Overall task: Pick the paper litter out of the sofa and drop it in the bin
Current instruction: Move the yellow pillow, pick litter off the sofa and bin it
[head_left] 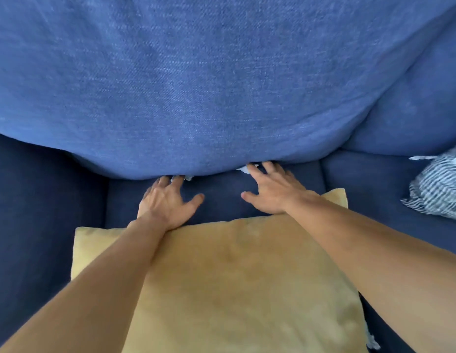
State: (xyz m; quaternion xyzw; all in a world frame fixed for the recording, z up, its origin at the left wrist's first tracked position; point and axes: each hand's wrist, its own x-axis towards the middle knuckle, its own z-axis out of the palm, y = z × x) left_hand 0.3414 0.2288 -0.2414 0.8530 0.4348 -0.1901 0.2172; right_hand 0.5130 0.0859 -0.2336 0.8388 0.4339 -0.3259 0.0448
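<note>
Both my hands reach into the crease where the blue sofa's back cushion [222,85] meets the dark blue seat [219,194]. My left hand [168,200] lies flat with fingers spread, its fingertips touching a small white scrap of paper [188,178] that peeks out of the crease. My right hand [270,189] is also spread flat, its fingertips tucked under the back cushion beside another white paper scrap [243,169]. Neither scrap is clearly gripped. Most of each scrap is hidden in the gap. No bin is in view.
A yellow cushion [234,289] lies on the seat under my forearms. A blue-and-white striped cushion [441,189] sits at the right edge. A small white bit [372,341] shows by the yellow cushion's lower right corner.
</note>
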